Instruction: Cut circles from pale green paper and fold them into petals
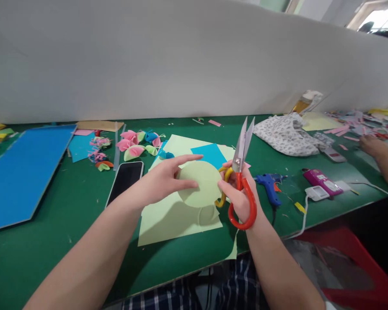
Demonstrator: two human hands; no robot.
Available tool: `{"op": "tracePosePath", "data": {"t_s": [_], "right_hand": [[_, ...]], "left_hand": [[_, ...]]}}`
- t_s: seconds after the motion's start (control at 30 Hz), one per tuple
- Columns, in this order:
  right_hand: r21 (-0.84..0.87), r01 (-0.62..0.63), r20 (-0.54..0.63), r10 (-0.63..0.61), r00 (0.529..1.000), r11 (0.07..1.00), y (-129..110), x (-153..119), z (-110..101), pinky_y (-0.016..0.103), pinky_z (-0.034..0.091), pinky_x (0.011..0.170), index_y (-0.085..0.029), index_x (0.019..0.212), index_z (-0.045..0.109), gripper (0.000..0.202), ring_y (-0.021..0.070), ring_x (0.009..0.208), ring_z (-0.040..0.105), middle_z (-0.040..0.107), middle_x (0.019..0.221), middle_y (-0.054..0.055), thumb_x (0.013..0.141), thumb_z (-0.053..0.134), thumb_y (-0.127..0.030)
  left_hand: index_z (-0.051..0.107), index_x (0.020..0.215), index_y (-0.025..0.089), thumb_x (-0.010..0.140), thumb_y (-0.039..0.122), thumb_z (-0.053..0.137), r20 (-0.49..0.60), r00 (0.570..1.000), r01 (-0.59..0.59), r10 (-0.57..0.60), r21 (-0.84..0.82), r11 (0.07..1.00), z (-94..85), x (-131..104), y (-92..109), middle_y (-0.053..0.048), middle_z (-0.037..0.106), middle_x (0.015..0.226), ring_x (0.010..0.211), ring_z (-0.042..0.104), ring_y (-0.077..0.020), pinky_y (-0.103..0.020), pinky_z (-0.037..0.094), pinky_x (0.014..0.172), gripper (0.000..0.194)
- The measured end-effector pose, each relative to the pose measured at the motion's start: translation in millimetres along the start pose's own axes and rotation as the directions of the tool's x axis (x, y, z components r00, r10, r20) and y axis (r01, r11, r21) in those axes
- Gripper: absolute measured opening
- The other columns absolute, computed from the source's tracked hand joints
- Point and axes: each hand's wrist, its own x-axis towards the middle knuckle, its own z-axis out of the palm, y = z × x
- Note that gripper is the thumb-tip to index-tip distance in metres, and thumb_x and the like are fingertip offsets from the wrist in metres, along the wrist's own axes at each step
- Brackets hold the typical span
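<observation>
A pale green paper circle is held up above the table between my two hands. My left hand has its thumb on the circle's front and its index finger stretched along the top edge; the other fingers are hidden behind the paper. In my right hand are scissors with one red and one yellow handle, blades pointing up and slightly apart. The right thumb also presses the circle's right edge. Below lie pale green sheets and a blue paper piece.
Left of the sheets are a phone, pink and green paper petals and a blue board. To the right lie a blue glue gun, a purple power bank and a patterned cloth. Another person's hand is at far right.
</observation>
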Motion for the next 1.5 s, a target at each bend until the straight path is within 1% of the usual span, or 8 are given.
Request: {"op": "tracePosePath", "data": {"t_s": [0.17,0.37,0.5,0.63,0.83,1.03,1.3,1.5], "right_hand": [[0.029,-0.125,0.097,0.122,0.988,0.992,1,0,1,0.032,0.056,0.062,-0.027,0.104,0.050,0.031,0.0140,0.062,0.058,0.054,0.075,-0.006,0.078,0.067,-0.028],[0.042,-0.070,-0.014,0.070,0.997,0.997,8,6,0,0.027,0.048,0.058,-0.025,0.102,0.054,0.032,0.0112,0.061,0.051,0.052,0.075,-0.007,0.074,0.068,-0.023],[0.119,-0.063,-0.135,0.079,0.988,0.991,14,7,0,0.027,0.046,0.060,-0.024,0.102,0.054,0.031,0.0114,0.062,0.050,0.052,0.073,-0.006,0.075,0.068,-0.022],[0.220,-0.022,-0.293,0.088,0.952,0.975,20,8,0,0.025,0.046,0.061,-0.025,0.104,0.053,0.033,0.0107,0.062,0.049,0.051,0.073,-0.007,0.075,0.069,-0.022],[0.240,0.002,-0.295,0.071,0.953,0.971,28,12,-2,0.026,0.047,0.059,-0.026,0.103,0.055,0.032,0.0120,0.062,0.053,0.052,0.073,-0.007,0.075,0.070,-0.028],[0.172,0.027,-0.262,0.019,0.965,0.985,24,14,-11,0.027,0.048,0.065,-0.026,0.101,0.058,0.032,0.0128,0.069,0.056,0.059,0.079,-0.005,0.072,0.071,-0.024],[0.120,-0.171,-0.038,0.177,0.983,0.978,10,10,-4,0.030,0.055,0.057,-0.025,0.098,0.052,0.034,0.0121,0.055,0.057,0.056,0.070,-0.008,0.068,0.069,-0.025],[0.264,-0.110,-0.180,0.161,0.970,0.958,13,6,13,0.028,0.058,0.053,-0.026,0.099,0.047,0.036,0.0112,0.053,0.061,0.061,0.074,-0.008,0.070,0.068,-0.025]], "left_hand": [[0.058,0.138,0.031,0.072,0.038,0.078,-0.212,0.975,0.045,-0.062,-0.088,0.995,4.2,3,-2,0.007,0.046,0.053,0.046,0.044,-0.0114,-0.020,0.035,0.041,0.069],[0.059,0.135,0.031,0.072,0.038,0.080,-0.121,0.989,0.069,-0.084,-0.121,0.990,13.1,3,0,0.006,0.056,0.054,0.051,0.055,-0.0143,-0.023,0.043,0.048,0.067],[0.066,0.125,0.025,0.079,0.052,0.071,-0.182,0.972,0.049,-0.146,-0.455,0.889,26.0,6,-6,0.001,0.066,0.068,0.061,0.063,-0.0143,-0.022,0.048,0.052,0.053],[0.063,0.123,0.022,0.077,0.049,0.076,-0.010,0.990,0.102,-0.144,-0.656,0.748,42.3,10,-14,-0.002,0.074,0.086,0.074,0.069,-0.0143,-0.023,0.057,0.065,0.056],[0.053,0.134,0.021,0.071,0.030,0.080,-0.069,0.989,0.085,-0.133,-0.477,0.875,47.5,10,-16,-0.001,0.073,0.088,0.080,0.070,-0.0165,-0.029,0.061,0.070,0.069],[0.044,0.147,0.028,0.079,0.030,0.072,0.131,0.985,0.126,-0.115,-0.084,0.988,29.0,8,-14,0.005,0.063,0.062,0.063,0.065,-0.0164,-0.029,0.053,0.064,0.073],[0.060,0.131,0.024,0.073,0.029,0.078,-0.362,0.930,-0.060,-0.057,-0.304,0.951,29.1,15,-22,0.008,0.054,0.058,0.055,0.052,-0.0088,-0.019,0.042,0.054,0.061],[0.053,0.136,0.023,0.069,0.032,0.083,-0.232,0.955,-0.014,-0.183,-0.655,0.756,56.7,14,-28,0.005,0.065,0.068,0.062,0.062,-0.0113,-0.022,0.051,0.060,0.074]]}}
